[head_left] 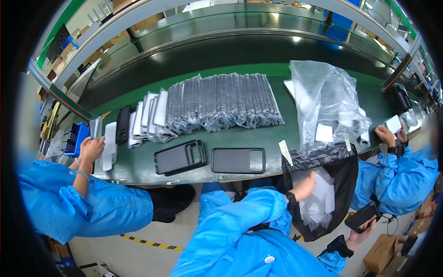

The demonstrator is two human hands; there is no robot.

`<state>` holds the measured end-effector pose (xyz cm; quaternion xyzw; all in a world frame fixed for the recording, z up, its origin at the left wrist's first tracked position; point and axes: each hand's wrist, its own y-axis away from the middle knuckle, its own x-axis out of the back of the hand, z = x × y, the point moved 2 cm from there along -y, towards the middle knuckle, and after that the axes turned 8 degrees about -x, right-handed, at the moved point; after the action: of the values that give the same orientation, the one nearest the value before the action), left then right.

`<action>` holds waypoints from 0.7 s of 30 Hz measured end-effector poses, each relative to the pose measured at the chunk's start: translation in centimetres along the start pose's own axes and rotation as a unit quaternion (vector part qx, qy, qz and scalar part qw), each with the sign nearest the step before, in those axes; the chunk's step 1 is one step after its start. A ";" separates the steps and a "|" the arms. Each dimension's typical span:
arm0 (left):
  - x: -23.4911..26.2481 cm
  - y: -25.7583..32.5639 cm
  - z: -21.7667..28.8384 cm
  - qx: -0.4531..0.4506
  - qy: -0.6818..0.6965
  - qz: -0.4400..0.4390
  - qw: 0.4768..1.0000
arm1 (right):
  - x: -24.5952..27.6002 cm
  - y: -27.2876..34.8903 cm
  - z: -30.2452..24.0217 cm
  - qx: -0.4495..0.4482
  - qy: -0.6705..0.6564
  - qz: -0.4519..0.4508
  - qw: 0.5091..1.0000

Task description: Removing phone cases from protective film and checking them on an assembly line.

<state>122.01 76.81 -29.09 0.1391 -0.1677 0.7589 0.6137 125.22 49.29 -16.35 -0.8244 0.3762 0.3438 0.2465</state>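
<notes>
Green workbench, perhaps conveyor belt behind

At center right, the left hand reaches into a black bag, its fingertips hidden among clear sleeves. At lower right, the right hand partly covers a dark case.

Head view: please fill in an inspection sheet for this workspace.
Surface: green bench beside a dark conveyor belt.
Job's things: left hand reaches into a black bag of clear sleeves; right hand holds a black phone case.
Clutter: two black cases lying flat, row of bagged cases, crumpled clear plastic bag.
Grippers: bare hands, black wrist straps.
Cables: nothing seen.
Surroundings: co-workers in blue coats on both sides; cardboard boxes on the floor.
</notes>
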 end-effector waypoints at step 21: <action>27.2 15.3 4.7 -0.023 -0.375 0.370 0.849 | -18.2 -15.7 27.3 0.025 0.651 -0.116 0.750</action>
<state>101.39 95.96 -14.81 0.3270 -0.4416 0.8158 0.1803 118.47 84.97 -17.89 -0.8792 0.3556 -0.3171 0.0008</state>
